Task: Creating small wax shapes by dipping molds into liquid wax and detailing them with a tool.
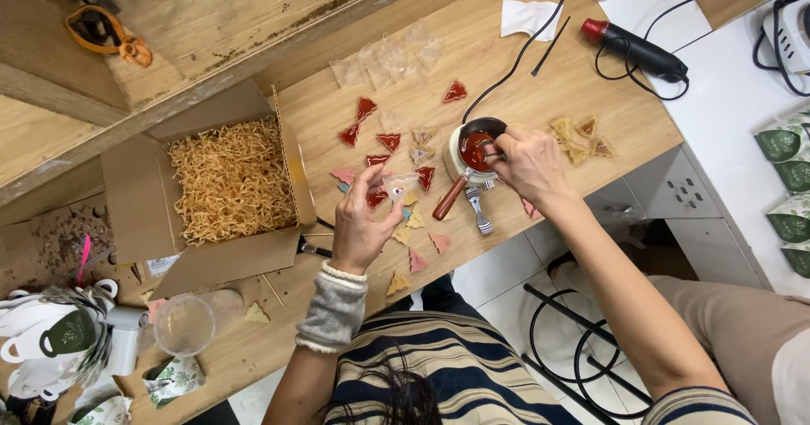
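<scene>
My left hand (pixel 361 222) pinches a small clear packet (pixel 396 186) with a pale triangle inside, held above the wooden table (pixel 523 87). My right hand (pixel 530 165) holds a small spoon, its tip dipping into a little melting pot (pixel 474 148) of red wax with a wooden handle (pixel 449 198). A metal stamp tool (pixel 477 210) lies just below the pot. Red wax triangles (pixel 364 108) and pale paper triangles (pixel 417 261) are scattered across the table between my hands.
An open cardboard box of shredded paper filling (pixel 226 178) sits at left. Clear bags (pixel 388 58) lie further back. A heat gun with black cable (pixel 634 49), a white tissue (pixel 528 16), a clear plastic cup (pixel 183 324) and tan triangles (pixel 580 136) are around.
</scene>
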